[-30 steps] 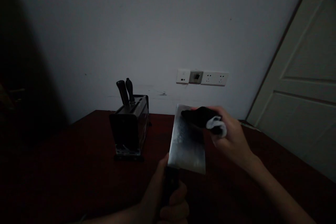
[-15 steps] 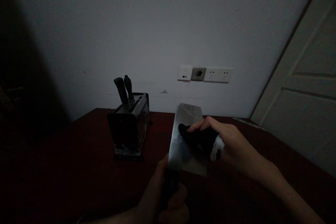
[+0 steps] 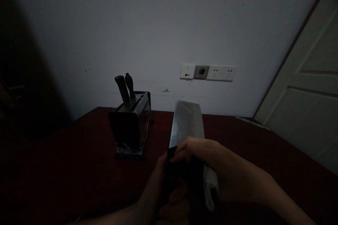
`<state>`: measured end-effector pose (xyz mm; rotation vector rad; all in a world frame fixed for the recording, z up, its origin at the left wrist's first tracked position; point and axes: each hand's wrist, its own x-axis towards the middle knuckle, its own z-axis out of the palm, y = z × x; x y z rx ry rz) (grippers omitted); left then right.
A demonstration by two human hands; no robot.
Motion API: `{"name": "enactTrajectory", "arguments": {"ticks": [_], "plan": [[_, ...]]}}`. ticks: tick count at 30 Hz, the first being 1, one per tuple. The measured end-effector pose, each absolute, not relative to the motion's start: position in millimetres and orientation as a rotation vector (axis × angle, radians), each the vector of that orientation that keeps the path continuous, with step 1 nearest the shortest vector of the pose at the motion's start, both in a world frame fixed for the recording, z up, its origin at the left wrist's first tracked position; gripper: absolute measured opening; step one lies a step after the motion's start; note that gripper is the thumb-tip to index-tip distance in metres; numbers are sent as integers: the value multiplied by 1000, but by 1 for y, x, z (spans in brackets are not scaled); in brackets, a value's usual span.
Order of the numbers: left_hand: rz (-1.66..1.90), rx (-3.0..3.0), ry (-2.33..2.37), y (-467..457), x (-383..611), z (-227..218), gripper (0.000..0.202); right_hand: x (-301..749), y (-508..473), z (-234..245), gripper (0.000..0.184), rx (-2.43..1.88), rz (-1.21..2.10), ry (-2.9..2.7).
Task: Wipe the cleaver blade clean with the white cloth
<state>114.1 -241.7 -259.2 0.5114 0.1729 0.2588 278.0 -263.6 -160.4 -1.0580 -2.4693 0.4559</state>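
A cleaver (image 3: pixel 187 121) with a broad grey blade points away from me, tilted up over the table. My left hand (image 3: pixel 169 197) is wrapped round its dark handle at the bottom of the view. Over the lower blade, close to the handle, my right hand (image 3: pixel 203 151) presses a dark cloth (image 3: pixel 195 174) with a whitish edge. The cloth and fingers hide that end of the blade. Left of the cleaver stands a knife block (image 3: pixel 129 126), dark in front, with two black-handled tools (image 3: pixel 125 88) upright in its slots.
The dark red table (image 3: pixel 92 175) reaches back to a pale wall (image 3: pixel 145 35). A row of sockets and switches (image 3: pixel 208 72) is set in the wall above the cleaver. To the right is a white panelled door (image 3: pixel 314 112). The light is dim.
My right hand has slid the cloth down the blade towards me, from its middle to the handle end. The upper blade is now uncovered. My left hand keeps its grip.
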Motion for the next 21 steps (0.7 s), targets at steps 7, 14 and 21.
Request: {"name": "enactTrajectory", "arguments": {"ticks": [7, 14, 21], "plan": [[207, 479, 115, -242, 117, -266, 66, 274, -266, -157, 33, -1128, 427, -2504], [203, 542, -9, -243, 119, -266, 63, 281, -270, -155, 29, -1141, 479, -2460], [267, 516, 23, -247, 119, -261, 63, 270, -270, -155, 34, -1064, 483, -2472]]}}
